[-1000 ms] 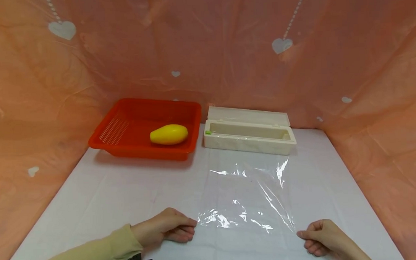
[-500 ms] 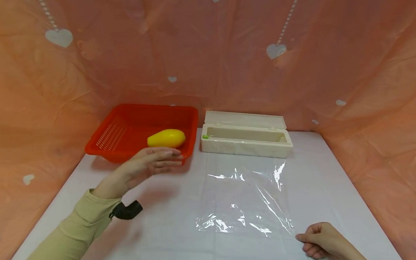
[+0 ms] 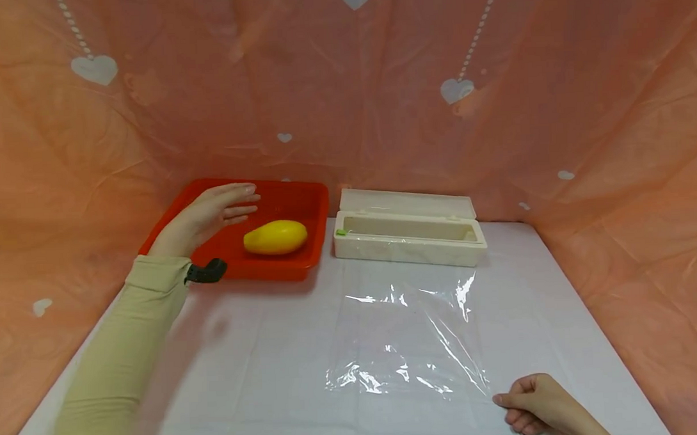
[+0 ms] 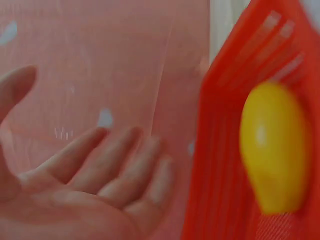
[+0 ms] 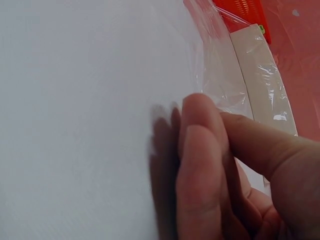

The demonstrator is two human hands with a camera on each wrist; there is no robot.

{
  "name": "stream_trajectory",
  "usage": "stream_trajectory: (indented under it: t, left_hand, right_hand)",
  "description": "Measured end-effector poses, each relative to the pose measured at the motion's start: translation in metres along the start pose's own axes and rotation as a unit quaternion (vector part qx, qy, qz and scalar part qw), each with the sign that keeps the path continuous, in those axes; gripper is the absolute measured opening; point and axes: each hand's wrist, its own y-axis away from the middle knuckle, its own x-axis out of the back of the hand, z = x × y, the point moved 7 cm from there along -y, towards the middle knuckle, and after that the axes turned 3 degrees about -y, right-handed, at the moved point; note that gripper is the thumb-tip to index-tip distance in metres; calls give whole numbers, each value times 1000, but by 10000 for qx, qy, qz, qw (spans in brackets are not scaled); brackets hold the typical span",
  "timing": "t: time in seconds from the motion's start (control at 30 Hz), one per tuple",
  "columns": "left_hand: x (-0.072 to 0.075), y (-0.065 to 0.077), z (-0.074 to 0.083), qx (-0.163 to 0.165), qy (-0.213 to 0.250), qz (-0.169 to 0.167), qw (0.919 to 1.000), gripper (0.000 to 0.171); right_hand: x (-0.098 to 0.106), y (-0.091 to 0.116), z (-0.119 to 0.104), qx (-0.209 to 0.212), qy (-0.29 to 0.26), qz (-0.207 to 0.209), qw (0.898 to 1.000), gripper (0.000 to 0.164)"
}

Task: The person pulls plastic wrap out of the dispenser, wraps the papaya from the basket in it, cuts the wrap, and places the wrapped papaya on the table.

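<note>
My left hand (image 3: 204,216) hovers over the left part of the red plastic basket (image 3: 252,270), its fingers apart and relaxed, with nothing in them. To its right in the basket lies a smooth yellow papaya-shaped fruit (image 3: 276,238); the left wrist view shows the same fruit (image 4: 275,147) beside the spread hand (image 4: 100,185). At the front right, my right hand (image 3: 539,406) pinches the near right corner of a sheet of clear plastic wrap (image 3: 407,337) between thumb and forefinger. The sheet runs back over the table to the white wrap dispenser box (image 3: 407,249).
The dispenser's lid (image 3: 408,202) stands open at the back, and a small green slider (image 3: 341,232) sits at its left end. White cloth covers the table (image 3: 262,374). Orange-pink sheeting with hearts (image 3: 379,101) encloses the back and both sides.
My left hand has let go of the wrap's near left corner and moved up and back over the basket. My right hand keeps its pinch. The head view has tilted slightly.
</note>
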Motion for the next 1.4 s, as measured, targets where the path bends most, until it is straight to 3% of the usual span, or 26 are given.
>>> stream_trajectory:
  t: [0.13, 0.37, 0.43, 0.53, 0.63, 0.83, 1.07, 1.4]
  left_hand:
    - [14, -20, -1, 338, -594, -5, 9977, 63]
    - [19, -43, -10, 340, -1479, -261, 9881, 59]
    - [18, -49, -15, 371, -1906, -207, 9807, 60]
    - [17, -57, -21, 445, -2645, -136, 9633, 65]
    - [14, -60, -24, 439, -3069, -210, 9505, 69]
    - [17, -65, -32, 322, -3188, -255, 9469, 62]
    - [19, -73, -46, 438, -3399, -354, 9388, 65]
    - [2, -77, -53, 697, -3515, -785, 9303, 71]
  right_hand:
    - [0, 0, -1, -29, -16, 15, 10000, 28]
    - [1, 0, -1, -68, 139, 80, 9998, 31]
    - [2, 1, -1, -58, 145, 69, 9999, 31]
    - [2, 2, -1, -47, 107, 34, 9999, 30]
    - [2, 1, -2, -23, 70, -7, 10000, 29]
    - [2, -1, -5, 9, 88, 7, 10000, 29]
    - [0, -1, -6, 32, 34, -44, 10000, 28]
    - [-1, -1, -6, 11, -10, -36, 10000, 28]
